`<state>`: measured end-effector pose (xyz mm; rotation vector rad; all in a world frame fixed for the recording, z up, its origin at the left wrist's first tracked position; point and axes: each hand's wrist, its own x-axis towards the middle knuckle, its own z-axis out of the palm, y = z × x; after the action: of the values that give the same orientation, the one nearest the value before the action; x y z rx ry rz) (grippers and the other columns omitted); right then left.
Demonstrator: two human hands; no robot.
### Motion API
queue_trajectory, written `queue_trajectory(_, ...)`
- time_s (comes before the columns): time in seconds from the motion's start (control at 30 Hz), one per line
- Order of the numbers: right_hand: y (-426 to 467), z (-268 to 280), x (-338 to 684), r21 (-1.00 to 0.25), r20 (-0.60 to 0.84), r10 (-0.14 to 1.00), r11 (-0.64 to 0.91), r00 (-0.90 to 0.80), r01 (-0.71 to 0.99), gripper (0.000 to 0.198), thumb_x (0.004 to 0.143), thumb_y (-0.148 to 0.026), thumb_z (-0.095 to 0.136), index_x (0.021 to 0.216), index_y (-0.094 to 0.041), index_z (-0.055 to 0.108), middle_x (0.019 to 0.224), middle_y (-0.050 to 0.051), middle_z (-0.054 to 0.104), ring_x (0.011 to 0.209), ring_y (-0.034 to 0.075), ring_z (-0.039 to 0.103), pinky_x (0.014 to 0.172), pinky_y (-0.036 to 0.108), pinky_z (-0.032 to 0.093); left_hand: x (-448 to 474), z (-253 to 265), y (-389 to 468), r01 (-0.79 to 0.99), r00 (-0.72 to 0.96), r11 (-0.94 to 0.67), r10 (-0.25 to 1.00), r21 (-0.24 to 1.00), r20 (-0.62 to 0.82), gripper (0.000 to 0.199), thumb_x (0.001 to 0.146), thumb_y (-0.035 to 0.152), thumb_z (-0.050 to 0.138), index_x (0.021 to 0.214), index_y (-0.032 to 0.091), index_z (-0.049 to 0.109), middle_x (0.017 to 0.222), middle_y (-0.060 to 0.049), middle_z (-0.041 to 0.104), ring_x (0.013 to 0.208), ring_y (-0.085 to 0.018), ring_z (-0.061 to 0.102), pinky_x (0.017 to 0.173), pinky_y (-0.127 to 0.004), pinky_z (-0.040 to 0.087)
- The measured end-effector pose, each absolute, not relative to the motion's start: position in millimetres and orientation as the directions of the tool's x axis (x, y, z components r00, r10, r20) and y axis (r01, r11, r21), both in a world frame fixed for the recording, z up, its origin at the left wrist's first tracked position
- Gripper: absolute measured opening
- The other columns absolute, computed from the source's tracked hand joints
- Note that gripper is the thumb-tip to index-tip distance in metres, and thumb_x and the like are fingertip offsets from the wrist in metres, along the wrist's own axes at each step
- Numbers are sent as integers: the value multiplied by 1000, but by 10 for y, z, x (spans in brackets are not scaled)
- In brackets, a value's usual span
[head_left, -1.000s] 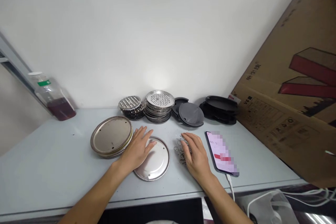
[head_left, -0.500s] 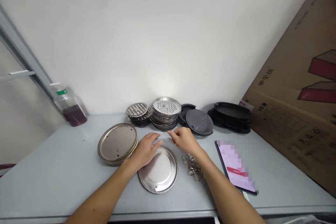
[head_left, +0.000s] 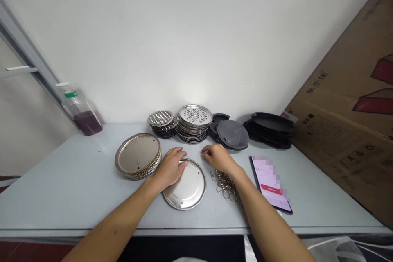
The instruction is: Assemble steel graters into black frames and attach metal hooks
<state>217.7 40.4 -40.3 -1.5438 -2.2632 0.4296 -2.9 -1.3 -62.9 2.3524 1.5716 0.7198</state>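
A shiny round metal plate [head_left: 187, 190] with small holes near its rim lies in front of me. My left hand [head_left: 170, 168] rests over its upper left edge, thumb and fingers apart. Beyond the plate's upper right side, my right hand [head_left: 218, 158] has thumb and forefinger pinched together; anything between them is too small to name. Below that hand lies a heap of metal rings and clasps [head_left: 225, 185], partly covered by my right forearm. To the left of my left hand stands a stack of similar round metal plates [head_left: 138, 153].
Along the wall stand a stack of perforated metal discs [head_left: 195, 115], a smaller stack of grater discs [head_left: 160, 118], grey plastic discs [head_left: 233, 134] and black round trays [head_left: 272, 125]. A phone [head_left: 270, 184], a bottle of dark red liquid [head_left: 87, 120] and a large cardboard box [head_left: 337, 131] flank them.
The view has shifted slightly, so the tabletop sits higher in the picture. My right hand has moved slightly to the right, away from my left hand, still pinched.
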Motion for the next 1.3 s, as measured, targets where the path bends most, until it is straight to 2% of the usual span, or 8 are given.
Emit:
queue_trajectory(0.47,255,-389,2046,-374,141,916,400,-375,837,30,91,-33,53,109,-17,71,96,13,72,87,23,67,78,28,45,-56,-646,-15,787,321,-423,902,450,287,32,93,22,49,122,17,63,134,-13,56,129,-26,48,109,-44,40)
queue_trajectory(0.67,89,-268,1988,-532,165,838,519,-520,669,62,83,-59,61,131,-20,58,120,15,63,111,27,59,94,35,45,-99,-740,35,767,328,-429,901,477,284,38,91,9,41,121,16,63,135,-13,56,130,-25,48,111,-43,38)
queue_trajectory(0.8,-98,-315,2028,-579,118,791,546,-601,605,96,68,-66,72,149,-30,35,152,14,38,139,32,34,111,48,29,-97,-758,39,751,324,-435,898,498,297,40,91,7,39,122,17,63,137,-14,55,131,-25,47,111,-44,38)
queue_trajectory(0.93,-181,-449,2124,-559,33,765,547,-643,622,109,60,-67,77,151,-33,28,157,13,29,146,34,21,116,59,7,-71,-659,-8,765,330,-410,912,497,245,35,98,27,40,122,17,63,137,-14,54,132,-26,45,113,-42,35)
queue_trajectory(1.03,-149,-501,2173,-580,24,752,548,-659,603,106,63,-64,76,151,-28,30,156,14,31,146,33,22,117,59,4,-96,-585,-51,772,388,-412,908,484,155,50,93,48,50,132,18,57,146,-15,45,140,-30,35,115,-45,29)
queue_trajectory(1.13,-112,-512,2189,-577,26,741,559,-671,595,108,64,-61,77,152,-23,27,156,16,31,146,33,21,117,58,5,-153,-553,-77,761,466,-423,884,492,40,81,79,63,63,145,21,41,158,-15,26,147,-34,18,117,-48,23)
queue_trajectory(1.23,-112,-517,2188,-555,28,732,578,-681,598,109,64,-60,77,152,-19,27,156,17,30,146,33,22,117,58,6,-200,-533,-77,753,499,-412,866,513,-36,107,64,67,74,151,22,30,161,-15,15,148,-36,9,118,-50,19)
queue_trajectory(1.3,-125,-522,2186,-544,38,728,590,-685,597,108,64,-59,77,151,-18,29,155,18,31,146,33,22,117,57,6,-219,-511,-69,742,497,-397,866,540,-46,108,63,63,77,151,21,29,161,-14,17,148,-35,10,118,-49,19)
